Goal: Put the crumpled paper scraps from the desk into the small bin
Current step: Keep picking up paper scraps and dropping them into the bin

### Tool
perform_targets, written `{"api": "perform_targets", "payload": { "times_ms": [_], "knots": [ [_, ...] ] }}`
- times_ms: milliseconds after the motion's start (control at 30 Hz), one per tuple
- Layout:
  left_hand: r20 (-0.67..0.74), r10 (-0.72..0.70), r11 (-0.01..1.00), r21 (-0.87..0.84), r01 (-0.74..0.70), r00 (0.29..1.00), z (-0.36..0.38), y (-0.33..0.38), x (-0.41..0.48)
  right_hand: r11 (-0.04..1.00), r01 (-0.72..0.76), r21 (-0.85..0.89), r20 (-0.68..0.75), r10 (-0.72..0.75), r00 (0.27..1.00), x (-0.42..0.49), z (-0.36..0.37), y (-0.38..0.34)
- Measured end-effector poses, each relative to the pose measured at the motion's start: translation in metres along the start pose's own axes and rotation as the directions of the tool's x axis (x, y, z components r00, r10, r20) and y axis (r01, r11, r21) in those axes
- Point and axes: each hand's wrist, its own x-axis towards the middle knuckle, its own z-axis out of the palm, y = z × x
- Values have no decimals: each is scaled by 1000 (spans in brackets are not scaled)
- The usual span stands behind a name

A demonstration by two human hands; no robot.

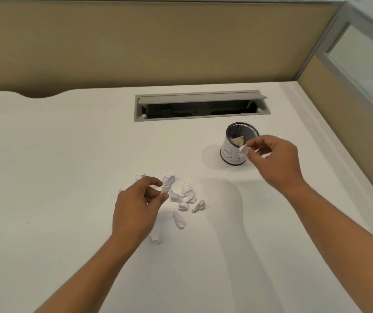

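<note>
Several crumpled white paper scraps [184, 196] lie in a loose pile on the white desk [68, 154], in the middle of the view. My left hand [139, 204] hovers at the pile's left edge and pinches one small scrap [166, 189] between thumb and fingers. A small black mesh bin [237, 144] wrapped in white paper stands to the right, with a brownish piece inside. My right hand [273, 159] is at the bin's right rim, pinching a white scrap [244, 149] just beside the opening.
An open grey cable hatch [200, 105] is set into the desk behind the bin. Tan partition walls [135, 46] close off the back and the right side. A curved cut-out marks the desk's back left edge.
</note>
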Motion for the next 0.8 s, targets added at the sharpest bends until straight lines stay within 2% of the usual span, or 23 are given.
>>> {"api": "perform_targets", "payload": {
  "times_ms": [167,333,533,800],
  "knots": [
    [12,102,994,27,-102,995,8,25,18,992,-7,-126,15,9,1000,48,-10,5],
    [28,159,984,73,-161,987,24,51,44,964,-18,-264,117,51,992,61,-4,17],
    [66,246,958,136,-253,967,49,89,76,969,-61,-239,64,78,995,44,-7,29],
    [155,335,931,99,-352,929,94,148,116,981,-104,-161,31,111,993,3,-19,40]
  ]
}}
